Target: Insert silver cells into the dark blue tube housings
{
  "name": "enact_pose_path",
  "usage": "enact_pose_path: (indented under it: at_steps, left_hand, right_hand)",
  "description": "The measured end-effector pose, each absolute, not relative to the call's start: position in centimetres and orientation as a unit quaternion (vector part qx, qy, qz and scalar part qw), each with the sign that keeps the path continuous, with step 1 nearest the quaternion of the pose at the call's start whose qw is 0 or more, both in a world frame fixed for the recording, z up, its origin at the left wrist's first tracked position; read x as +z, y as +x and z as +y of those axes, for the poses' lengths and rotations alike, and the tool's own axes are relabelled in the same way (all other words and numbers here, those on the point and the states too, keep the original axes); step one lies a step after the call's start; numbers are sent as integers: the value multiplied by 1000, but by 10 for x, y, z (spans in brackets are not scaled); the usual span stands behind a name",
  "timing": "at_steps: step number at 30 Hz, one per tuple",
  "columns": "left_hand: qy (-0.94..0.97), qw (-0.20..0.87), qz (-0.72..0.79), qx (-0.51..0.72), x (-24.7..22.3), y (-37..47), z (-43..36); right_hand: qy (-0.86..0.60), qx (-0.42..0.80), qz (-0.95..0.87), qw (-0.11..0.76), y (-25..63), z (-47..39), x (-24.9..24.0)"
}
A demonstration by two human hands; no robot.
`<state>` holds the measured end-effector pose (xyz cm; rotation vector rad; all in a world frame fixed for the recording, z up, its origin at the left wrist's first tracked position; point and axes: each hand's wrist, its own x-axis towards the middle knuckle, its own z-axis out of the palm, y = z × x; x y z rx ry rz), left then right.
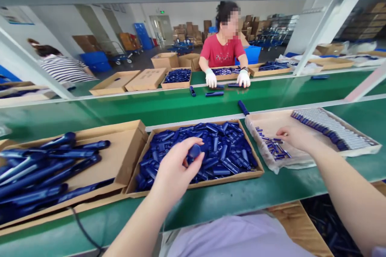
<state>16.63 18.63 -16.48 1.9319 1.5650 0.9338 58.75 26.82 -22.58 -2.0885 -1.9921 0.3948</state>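
Blue cylinder (pixel 194 151) in left hand (pixel 175 165)

Beyond the green-topped table (pixel 223 197), a dark grey floor (pixel 142 61) runs back to pale walls (pixel 187 12), a door (pixel 159 29) below a lit green sign (pixel 162 12), and stacked cardboard boxes (pixel 189 30).

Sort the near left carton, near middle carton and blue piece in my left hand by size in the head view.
Largest to smallest:
Near left carton
Near middle carton
Blue piece in your left hand
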Motion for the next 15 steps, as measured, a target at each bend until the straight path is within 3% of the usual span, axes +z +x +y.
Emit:
enact_pose_path:
  at_steps: [3, 6, 10, 15]
  left_hand:
    - [599, 492, 480, 412, -181, 196, 179]
    - [491, 651, 383, 434, -194, 207, 176]
    - [446, 704, 394, 387, -205, 211, 177]
    - [445, 691, 423, 381, -208, 213, 180]
  right_hand:
    - [-680, 133, -719, 56, 587, 278, -238]
    - [-646, 128, -752, 29, 585, 287, -244]
    - [-629, 130, -766, 29, 587, 294, -246]
    - [-629, 126, -760, 106, 583, 287, -234]
